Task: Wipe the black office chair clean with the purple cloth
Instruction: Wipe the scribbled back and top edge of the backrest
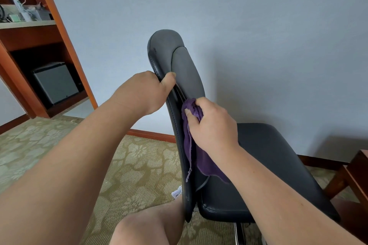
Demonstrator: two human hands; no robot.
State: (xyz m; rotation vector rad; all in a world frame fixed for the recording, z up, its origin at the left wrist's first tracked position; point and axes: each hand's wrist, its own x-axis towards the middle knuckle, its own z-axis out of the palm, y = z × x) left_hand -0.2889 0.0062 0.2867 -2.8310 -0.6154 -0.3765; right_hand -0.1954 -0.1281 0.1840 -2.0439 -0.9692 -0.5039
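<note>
Mid-task by the look of it: left hand (142, 93) clamped on the backrest edge of the black office chair (264, 157) at frame centre, right hand (211, 125) closed around the bunched purple cloth (192, 109) pressed to the backrest front, seat at lower right likely still unwiped.

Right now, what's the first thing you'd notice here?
The purple cloth pops out in the middle, pressed against the black office chair backrest by the right hand. The left hand grips the backrest's edge higher up. A wooden shelf unit stands far left.
</note>
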